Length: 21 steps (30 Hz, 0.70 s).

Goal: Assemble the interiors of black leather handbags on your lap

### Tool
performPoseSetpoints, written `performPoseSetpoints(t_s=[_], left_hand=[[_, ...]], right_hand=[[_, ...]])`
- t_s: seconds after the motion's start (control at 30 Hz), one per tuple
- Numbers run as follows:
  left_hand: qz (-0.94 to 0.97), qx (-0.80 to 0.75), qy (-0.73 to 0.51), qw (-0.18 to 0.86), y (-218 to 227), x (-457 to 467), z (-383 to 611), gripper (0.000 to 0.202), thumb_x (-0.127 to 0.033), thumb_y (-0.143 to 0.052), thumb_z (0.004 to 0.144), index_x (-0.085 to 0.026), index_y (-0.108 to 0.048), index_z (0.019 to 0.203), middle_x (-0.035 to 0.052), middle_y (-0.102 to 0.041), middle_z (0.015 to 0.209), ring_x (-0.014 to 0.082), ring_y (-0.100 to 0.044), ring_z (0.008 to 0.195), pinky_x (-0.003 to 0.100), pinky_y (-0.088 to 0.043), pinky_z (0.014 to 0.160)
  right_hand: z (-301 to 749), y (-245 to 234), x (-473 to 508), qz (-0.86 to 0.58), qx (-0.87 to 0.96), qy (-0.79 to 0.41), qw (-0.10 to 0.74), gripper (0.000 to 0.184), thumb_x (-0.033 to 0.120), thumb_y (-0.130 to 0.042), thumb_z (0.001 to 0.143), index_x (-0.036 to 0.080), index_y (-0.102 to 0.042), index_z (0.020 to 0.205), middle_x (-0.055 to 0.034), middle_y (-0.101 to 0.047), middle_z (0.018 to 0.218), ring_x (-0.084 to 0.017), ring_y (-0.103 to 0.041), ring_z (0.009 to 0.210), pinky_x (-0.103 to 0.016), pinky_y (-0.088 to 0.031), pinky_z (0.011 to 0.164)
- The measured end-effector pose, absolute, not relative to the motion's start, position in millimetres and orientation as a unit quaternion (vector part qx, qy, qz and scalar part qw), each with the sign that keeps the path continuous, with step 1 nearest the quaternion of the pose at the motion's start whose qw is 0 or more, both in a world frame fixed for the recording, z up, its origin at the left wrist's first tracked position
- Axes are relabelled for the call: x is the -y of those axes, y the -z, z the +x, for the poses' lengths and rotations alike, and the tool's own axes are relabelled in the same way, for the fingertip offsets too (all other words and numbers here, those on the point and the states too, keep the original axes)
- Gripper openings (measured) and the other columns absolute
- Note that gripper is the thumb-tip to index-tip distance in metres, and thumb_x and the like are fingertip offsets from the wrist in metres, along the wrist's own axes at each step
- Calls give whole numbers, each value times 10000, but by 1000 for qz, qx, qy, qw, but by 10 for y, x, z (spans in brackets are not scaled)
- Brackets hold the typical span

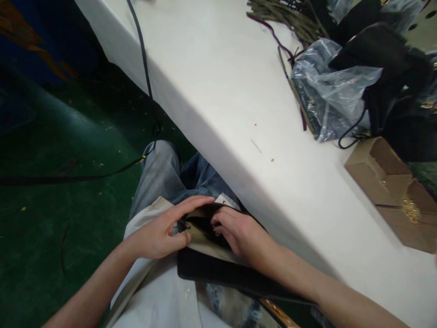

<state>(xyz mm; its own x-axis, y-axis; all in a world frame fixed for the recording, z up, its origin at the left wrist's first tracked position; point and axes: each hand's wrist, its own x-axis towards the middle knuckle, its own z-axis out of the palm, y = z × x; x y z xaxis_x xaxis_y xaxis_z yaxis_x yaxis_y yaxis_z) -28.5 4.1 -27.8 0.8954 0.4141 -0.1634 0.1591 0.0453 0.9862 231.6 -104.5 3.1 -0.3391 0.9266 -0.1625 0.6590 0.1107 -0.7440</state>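
On the lap at six o'clock lay a black bag (218,272), mouth open, beige paper (205,238) showing inside. Left hand (159,232) pinched the paper, fingers extended; right hand (241,234) gripped the bag's opening with curled fingers. Bag judged light, soft and pliant, best held at its firmer rim. White table (239,91) at one o'clock.

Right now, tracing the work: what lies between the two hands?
In the head view, the open pouch, black with a tan flap, lies between the left hand and right hand; both touch it.
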Motion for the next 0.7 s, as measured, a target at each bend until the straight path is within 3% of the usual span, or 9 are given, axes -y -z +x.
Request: performPoseSetpoints(t_s=[0.27, 0.57, 0.7], left_hand=[[686, -217, -92, 688, 266, -54, -264, 827, -170, -657, 964, -350, -417, 1734, 81, -481, 1780, 333, -430, 1670, 611, -297, 1406], [714, -233, -110, 651, 15, -9, -169, 915, -66, -684, 818, -325, -493, 1674, 91, -496, 1756, 344, -431, 1666, 578, -376, 1389], [719, -308, -177, 598, -131, 19, -53, 770, -9, -596, 791, -288, -569, 1508, 77, -582, 1658, 287, -599, 1514, 488, -484, 1325]], right_hand=[[2382, -73, 1016, -503, 822, -244, 110, 172, 82, -624, 1077, 230, -710, 1074, -38, -714, 1043, -195, -658, 921, -300, -475, 741], [2478, -240, 769, -405, 845, -317, 145, 278, 39, -535, 1020, 232, -690, 1147, -41, -640, 1101, -151, -594, 835, -265, -433, 641], [2348, -254, 774, -421, 800, -368, 218, 289, 16, -487, 1031, 220, -664, 1131, -58, -644, 1068, -165, -641, 901, -260, -519, 730]])
